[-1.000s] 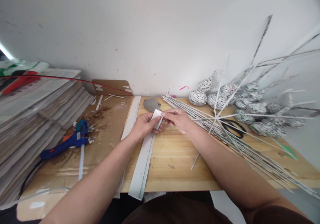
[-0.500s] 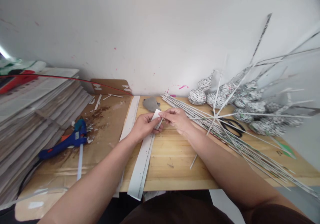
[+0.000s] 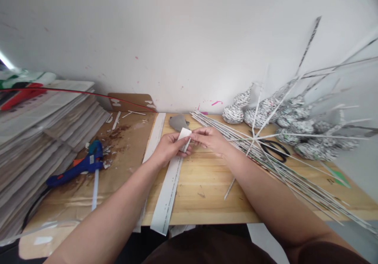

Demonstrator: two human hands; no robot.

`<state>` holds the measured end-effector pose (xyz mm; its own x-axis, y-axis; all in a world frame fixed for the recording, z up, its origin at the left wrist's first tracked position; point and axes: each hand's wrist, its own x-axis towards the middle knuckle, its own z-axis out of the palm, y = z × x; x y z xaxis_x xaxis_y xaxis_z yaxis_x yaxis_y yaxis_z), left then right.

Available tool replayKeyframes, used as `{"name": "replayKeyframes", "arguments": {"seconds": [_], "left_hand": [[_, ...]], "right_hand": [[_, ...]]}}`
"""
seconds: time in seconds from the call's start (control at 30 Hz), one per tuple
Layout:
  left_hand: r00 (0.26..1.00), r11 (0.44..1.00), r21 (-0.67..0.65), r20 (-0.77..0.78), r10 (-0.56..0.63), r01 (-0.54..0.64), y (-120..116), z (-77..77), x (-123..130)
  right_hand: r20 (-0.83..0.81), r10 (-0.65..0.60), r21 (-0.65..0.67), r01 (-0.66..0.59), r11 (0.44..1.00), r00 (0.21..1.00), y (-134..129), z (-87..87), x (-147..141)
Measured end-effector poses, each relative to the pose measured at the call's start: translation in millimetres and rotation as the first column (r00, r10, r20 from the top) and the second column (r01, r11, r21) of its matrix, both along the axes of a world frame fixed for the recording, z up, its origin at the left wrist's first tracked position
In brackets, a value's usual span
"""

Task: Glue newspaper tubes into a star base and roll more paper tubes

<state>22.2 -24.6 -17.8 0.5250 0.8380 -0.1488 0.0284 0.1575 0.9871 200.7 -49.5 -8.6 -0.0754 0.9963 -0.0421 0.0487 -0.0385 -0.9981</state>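
A long white paper strip (image 3: 169, 193) with a dark printed line runs from my hands down past the table's front edge. My left hand (image 3: 172, 148) is closed around its upper end, thumb on top and fingers beneath. At the strip's right edge my right hand (image 3: 209, 139) pinches the paper between thumb and fingertips. The exact fold or curl there is too small to make out. Just beyond my hands lies a grey lump (image 3: 178, 121), and a second white paper strip (image 3: 156, 136) lies flat to the left.
A bundle of rolled paper sticks (image 3: 283, 173) lies at right, with a star of joined sticks (image 3: 254, 138) and black-handled scissors (image 3: 276, 150). Behind are woven paper gourd shapes (image 3: 233, 113). At left are a blue glue gun (image 3: 79, 169) and stacked newspapers (image 3: 56, 138).
My right fingers have shifted very slightly at the strip's edge, and the strip's top end has turned a little. Everything else looks the same.
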Motion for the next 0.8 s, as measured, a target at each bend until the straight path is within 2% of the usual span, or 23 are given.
{"name": "replayKeyframes", "arguments": {"seconds": [0.17, 0.43, 0.63, 0.8], "left_hand": [[0.998, 0.998, 0.033, -0.031, -0.05, 0.051, 0, -2.7, 1], [1.0, 0.999, 0.02, -0.009, -0.025, 0.025, 1, -0.3, 0], [1.0, 1.0, 0.002, 0.004, 0.005, -0.005, 1, -0.4, -1], [1.0, 1.0, 0.015, 0.008, -0.024, 0.024, 2, -2.0, -1]], "right_hand": [[-0.033, -0.022, 0.018, 0.022, 1.0, 0.999, 1, -3.6, -5], [-0.26, 0.006, -0.162, -0.05, 0.985, 0.966, 2, -1.5, 4], [-0.139, 0.098, -0.083, -0.11, 0.99, 0.985, 0, -0.7, 4], [-0.133, 0.064, -0.052, -0.072, 0.996, 0.989, 0, -3.8, 0]]}}
